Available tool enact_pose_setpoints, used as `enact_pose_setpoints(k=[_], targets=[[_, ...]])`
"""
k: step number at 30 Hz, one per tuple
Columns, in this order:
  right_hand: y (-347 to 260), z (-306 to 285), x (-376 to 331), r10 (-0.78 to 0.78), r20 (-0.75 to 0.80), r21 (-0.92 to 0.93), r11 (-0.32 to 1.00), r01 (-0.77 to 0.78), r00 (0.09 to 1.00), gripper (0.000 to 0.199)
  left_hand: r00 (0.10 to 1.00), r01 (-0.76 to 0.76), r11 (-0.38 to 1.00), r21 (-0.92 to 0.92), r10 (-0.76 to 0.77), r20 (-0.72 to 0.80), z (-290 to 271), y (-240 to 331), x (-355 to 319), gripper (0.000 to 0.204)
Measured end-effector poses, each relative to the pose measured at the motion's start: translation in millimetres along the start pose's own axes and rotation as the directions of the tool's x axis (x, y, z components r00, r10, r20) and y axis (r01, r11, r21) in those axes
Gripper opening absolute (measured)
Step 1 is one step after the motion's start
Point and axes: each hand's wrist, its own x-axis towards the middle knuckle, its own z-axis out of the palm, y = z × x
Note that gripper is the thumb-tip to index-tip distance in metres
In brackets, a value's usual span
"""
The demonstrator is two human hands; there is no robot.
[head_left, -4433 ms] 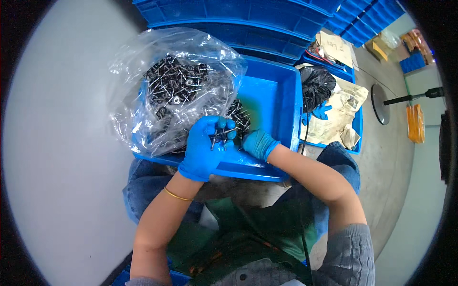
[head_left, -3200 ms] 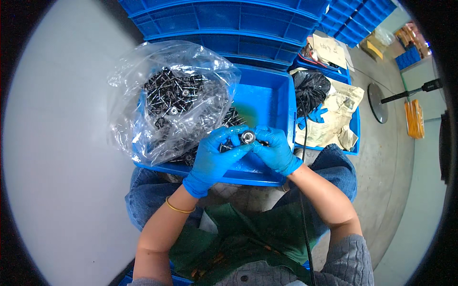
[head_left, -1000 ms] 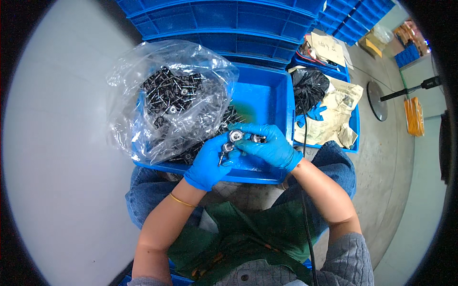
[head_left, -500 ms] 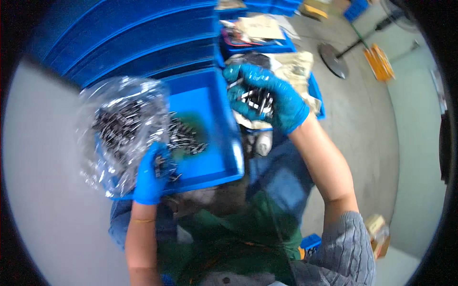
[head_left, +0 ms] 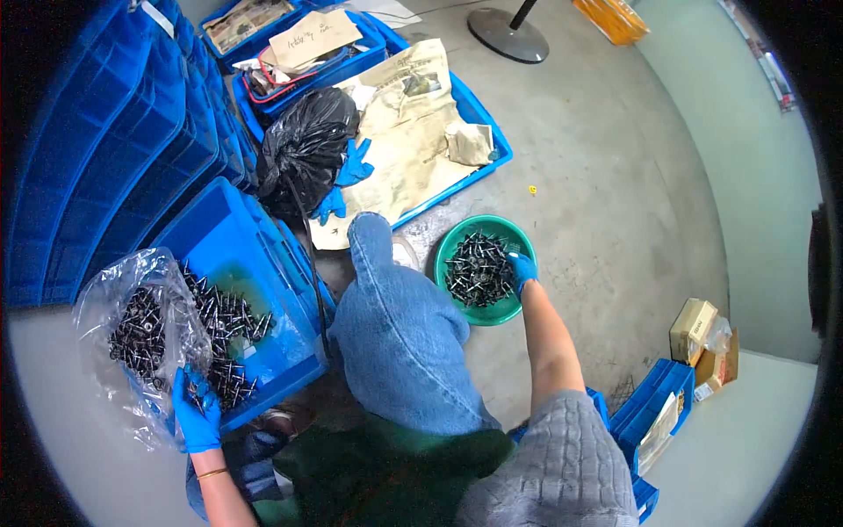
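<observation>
My left hand [head_left: 197,415], in a blue glove, is at the near edge of a blue crate [head_left: 294,356]. Its fingers are curled around a few dark metal pins with thin shiny shafts, beside a clear plastic bag [head_left: 105,351]. Pins of this kind [head_left: 140,329] fill the bag, and a loose heap [head_left: 230,312] lies beside it in the crate. Down at the right, my gloved right hand [head_left: 524,269] reaches over the rim of a green bowl [head_left: 498,314] into more pins [head_left: 477,274]. Its fingers are mostly hidden there.
Stacked blue crates [head_left: 97,149] rise at the left. Brown paper [head_left: 413,132] covers a blue tray ahead, beside a black plastic bag [head_left: 307,132] and blue gloves [head_left: 354,167]. A round stand base [head_left: 507,35] is on the floor. Blue bins [head_left: 650,404] and cartons [head_left: 694,329] stand at the right.
My right hand, which held a handful of pins in the air, has moved down to the green bowl. The view has swung right, bringing the bowl into sight. My left hand remains by the bag.
</observation>
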Motion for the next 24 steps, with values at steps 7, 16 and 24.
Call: enact_pose_setpoints(k=[7,16,24], targets=[[7.5,44.9,20.6,-0.555,-0.113,-0.598,0.700,0.389,0.824,0.025,0.999,0.025,1.000,0.001,-0.025,-0.044,-11.9,-2.2,1.3,0.018],[1.1,138.0,-3.6,-0.383,0.056,-0.767,0.575,0.285,0.922,0.030,0.999,0.032,0.999,0.004,-0.032,0.027,-24.1,1.1,-3.4,0.018],[-36.7,73.7,39.8,0.118,0.208,-0.755,0.651,0.083,0.971,0.029,0.999,-0.047,0.993,-0.105,0.044,-0.026,1.4,18.9,7.7,0.019]])
